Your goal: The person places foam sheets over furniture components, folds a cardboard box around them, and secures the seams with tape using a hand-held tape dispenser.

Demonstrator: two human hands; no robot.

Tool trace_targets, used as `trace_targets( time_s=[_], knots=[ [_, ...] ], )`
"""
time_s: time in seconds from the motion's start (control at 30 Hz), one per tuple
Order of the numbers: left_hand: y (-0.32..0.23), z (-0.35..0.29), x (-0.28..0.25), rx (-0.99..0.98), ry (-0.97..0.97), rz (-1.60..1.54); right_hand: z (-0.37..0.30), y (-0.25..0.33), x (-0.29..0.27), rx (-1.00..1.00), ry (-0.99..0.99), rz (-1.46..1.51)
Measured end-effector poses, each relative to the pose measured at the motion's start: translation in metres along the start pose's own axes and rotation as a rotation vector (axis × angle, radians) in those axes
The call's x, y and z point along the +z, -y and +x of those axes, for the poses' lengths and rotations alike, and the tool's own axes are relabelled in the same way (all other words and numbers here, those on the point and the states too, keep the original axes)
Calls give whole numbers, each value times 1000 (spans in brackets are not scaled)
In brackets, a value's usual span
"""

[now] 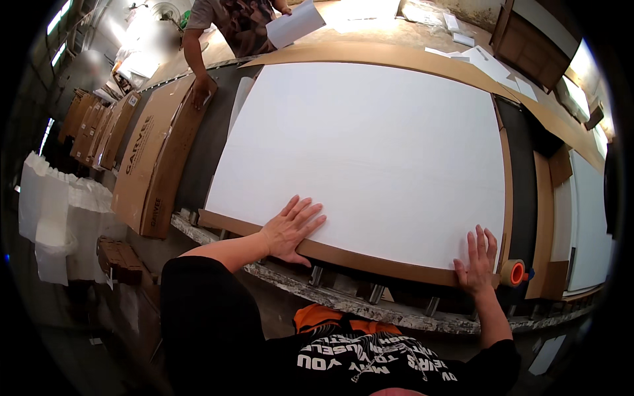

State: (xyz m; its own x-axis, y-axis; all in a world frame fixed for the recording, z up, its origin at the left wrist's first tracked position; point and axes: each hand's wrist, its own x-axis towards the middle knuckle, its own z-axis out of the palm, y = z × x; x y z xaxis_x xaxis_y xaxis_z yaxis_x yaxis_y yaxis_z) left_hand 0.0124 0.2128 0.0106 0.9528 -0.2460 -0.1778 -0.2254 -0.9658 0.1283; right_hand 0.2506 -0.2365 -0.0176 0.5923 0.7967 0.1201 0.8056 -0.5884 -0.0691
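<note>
A large white board (370, 152) lies flat inside an opened cardboard box (370, 262), whose brown edge shows along the near side. My left hand (294, 228) rests on the board's near edge, fingers spread, thumb over the cardboard rim. Near the board's right corner, my right hand (478, 261) lies with its fingers stretched out on the white surface. Neither hand holds anything. Just right of my right hand sits a tape roll (512, 272) with an orange core. What lies beneath the board is hidden.
A closed long carton (155, 152) stands at the left, touched by a co-worker's hand (203, 90); their other hand holds a white sheet (295, 24). Another open carton (543, 224) with white panels is at the right. White foam pieces (59, 211) are stacked far left. Conveyor rail (343, 300) runs along the front.
</note>
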Motion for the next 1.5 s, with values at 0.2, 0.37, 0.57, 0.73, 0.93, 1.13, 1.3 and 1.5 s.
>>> trace_targets(
  time_s=[0.2,0.37,0.57,0.73,0.93,1.13,1.3,1.5],
  knots=[
    [2,3,1,16,-67,-61,46,130,3,-261,96,-23],
    [-30,13,1,11,-71,48,88,182,1,-298,257,166],
    [-114,108,-7,-6,39,-25,115,117,17,-106,-140,940],
    [-107,93,-12,-65,257,-3,253,-99,2,571,-456,936],
    [-109,85,-1,-136,36,-10,368,-386,82,1184,-649,1257],
    [-117,81,-11,-159,88,-138,448,-451,150,992,-646,1786],
    [-119,82,-8,-156,46,-214,477,-519,161,971,-762,1449],
    [-114,94,-8,-131,5,-195,469,-489,84,712,-660,979]
  ],
)
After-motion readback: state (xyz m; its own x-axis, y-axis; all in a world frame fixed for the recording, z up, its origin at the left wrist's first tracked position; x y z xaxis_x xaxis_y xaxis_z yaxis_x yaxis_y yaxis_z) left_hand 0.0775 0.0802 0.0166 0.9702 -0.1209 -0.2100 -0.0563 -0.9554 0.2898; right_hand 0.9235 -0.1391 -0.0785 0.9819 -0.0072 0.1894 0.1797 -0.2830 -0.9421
